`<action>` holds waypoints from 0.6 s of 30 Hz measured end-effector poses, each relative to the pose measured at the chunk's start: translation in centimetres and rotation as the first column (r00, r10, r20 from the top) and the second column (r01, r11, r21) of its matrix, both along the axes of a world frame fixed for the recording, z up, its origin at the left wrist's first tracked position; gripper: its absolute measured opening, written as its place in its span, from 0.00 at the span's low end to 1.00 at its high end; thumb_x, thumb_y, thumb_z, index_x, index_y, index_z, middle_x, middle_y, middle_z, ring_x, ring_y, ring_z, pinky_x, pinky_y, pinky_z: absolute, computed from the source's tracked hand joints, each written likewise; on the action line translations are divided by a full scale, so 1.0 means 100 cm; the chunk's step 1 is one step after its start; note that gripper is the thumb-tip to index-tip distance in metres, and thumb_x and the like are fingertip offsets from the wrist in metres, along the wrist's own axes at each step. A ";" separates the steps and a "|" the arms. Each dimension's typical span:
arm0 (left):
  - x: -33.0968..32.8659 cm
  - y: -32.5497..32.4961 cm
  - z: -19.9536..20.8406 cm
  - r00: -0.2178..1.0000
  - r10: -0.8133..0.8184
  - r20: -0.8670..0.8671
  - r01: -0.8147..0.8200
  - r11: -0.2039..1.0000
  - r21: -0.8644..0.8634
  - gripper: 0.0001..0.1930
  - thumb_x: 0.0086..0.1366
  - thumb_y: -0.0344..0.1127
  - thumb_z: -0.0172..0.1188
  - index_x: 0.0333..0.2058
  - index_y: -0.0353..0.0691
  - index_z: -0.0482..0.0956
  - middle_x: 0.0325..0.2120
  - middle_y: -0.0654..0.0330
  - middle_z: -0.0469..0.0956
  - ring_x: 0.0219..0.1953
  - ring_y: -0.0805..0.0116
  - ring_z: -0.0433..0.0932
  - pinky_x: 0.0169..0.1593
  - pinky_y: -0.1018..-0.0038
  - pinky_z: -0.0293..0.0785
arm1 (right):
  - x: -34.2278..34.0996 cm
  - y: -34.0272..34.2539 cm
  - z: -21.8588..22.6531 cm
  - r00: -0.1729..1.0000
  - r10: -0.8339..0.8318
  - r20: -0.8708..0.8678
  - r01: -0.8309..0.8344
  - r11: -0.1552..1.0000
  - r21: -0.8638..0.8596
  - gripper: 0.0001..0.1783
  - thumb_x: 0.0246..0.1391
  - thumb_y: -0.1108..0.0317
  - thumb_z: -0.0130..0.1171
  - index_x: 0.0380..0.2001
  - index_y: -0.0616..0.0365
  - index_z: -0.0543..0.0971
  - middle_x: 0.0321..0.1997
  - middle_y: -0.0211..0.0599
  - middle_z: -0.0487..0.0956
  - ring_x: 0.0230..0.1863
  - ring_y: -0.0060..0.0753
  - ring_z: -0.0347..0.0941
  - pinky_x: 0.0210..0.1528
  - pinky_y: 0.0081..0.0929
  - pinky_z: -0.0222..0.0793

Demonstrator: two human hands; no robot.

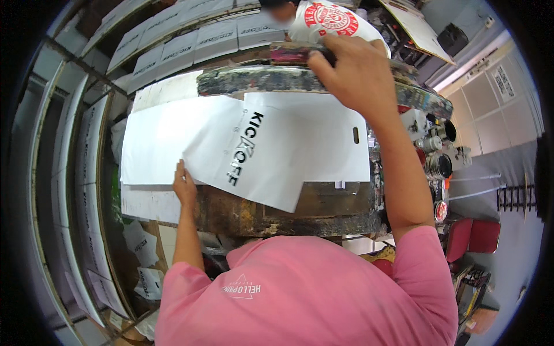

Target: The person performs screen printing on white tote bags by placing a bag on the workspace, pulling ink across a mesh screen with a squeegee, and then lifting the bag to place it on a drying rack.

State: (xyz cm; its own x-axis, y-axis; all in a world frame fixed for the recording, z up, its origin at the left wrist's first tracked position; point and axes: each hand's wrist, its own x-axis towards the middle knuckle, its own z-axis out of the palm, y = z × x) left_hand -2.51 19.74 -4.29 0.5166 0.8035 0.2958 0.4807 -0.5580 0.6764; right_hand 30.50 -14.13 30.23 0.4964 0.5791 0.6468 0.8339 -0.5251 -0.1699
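Observation:
A white bag with bold black lettering [262, 167] lies slanted across the work table, its near corner hanging toward me. My left hand [184, 183] pinches its left edge between the fingers. Under it on the right is a plain white bag [332, 130] with a dark handle slot, and more white sheet [153, 144] extends to the left. Beyond them stands a paint-crusted screen-printing frame [254, 81]. My right hand [360, 72] reaches over its top with thumb and fingers curled round it, beside a pink-stained block [295, 53]. The fingertips are partly hidden.
The table [231, 213] has a stained brown surface. Racks of printed white bags [92, 161] stand on the left, with more shelves [216, 40] at the back. Ink cans [437, 166] line the right side, near a red chair [473, 239]. Another person [340, 20] is beyond the frame.

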 end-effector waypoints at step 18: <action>0.076 -0.198 0.196 0.476 0.093 0.874 0.877 0.016 -0.479 0.60 0.67 0.77 0.49 0.74 0.29 0.39 0.71 0.31 0.56 0.73 0.35 0.59 0.74 0.41 0.58 | -0.071 -0.042 -0.089 0.997 -0.047 0.063 0.059 0.974 -0.220 0.40 0.58 0.44 0.60 0.64 0.64 0.72 0.39 0.41 0.77 0.45 0.46 0.72 0.50 0.46 0.63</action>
